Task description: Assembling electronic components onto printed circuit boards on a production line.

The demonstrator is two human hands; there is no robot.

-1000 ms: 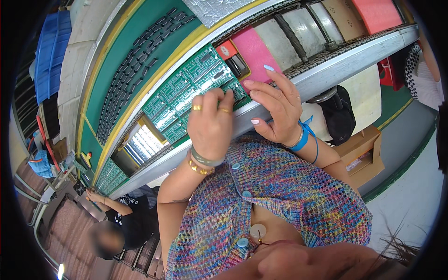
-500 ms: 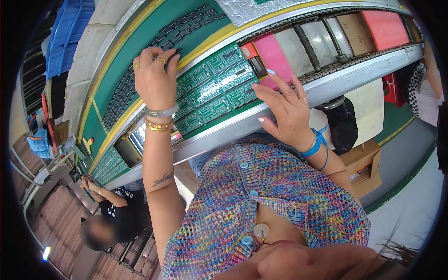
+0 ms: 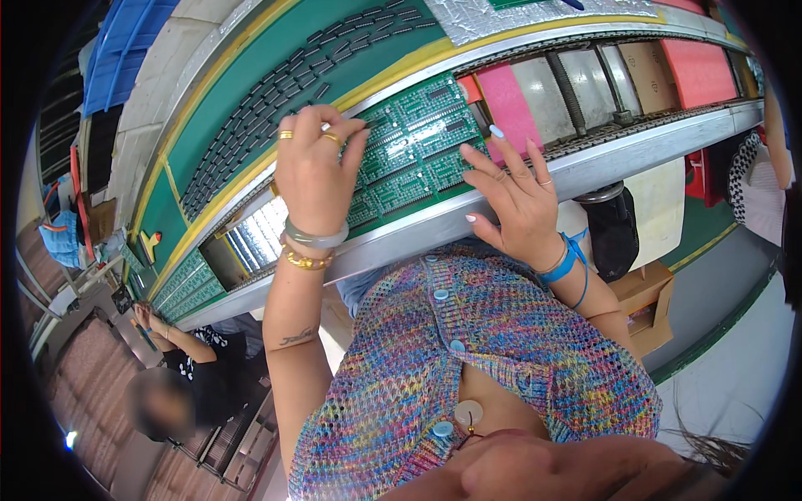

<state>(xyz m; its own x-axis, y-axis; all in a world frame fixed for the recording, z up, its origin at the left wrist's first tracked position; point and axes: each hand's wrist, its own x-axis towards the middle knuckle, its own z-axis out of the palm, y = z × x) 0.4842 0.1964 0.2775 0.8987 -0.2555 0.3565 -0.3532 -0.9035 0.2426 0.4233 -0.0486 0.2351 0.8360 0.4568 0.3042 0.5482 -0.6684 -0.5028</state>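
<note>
A green circuit board panel (image 3: 401,149) lies in the metal-railed conveyor in front of me. Over its left part is my left hand (image 3: 319,179), thumb and fingers pinched together on a small black chip that they almost wholly hide. My right hand (image 3: 522,200) is open with fingers spread, its fingertips by the board's right edge and the rail. It holds nothing. Black chips (image 3: 280,93) lie in rows on a green mat (image 3: 242,71) beyond the conveyor. A few chips are seated on the panel's right part.
A metal rail (image 3: 635,138) runs along my side of the conveyor. Right of the panel are a pink block (image 3: 511,104) and a red block (image 3: 700,73). More boards (image 3: 188,288) lie at the left, near another person (image 3: 196,367). A cardboard box (image 3: 652,309) stands low at the right.
My left hand has moved right and nearer, from the chip rows to above the panel, its fingers staying pinched. The right hand stays spread by the panel's right edge. The view has shifted slightly.
</note>
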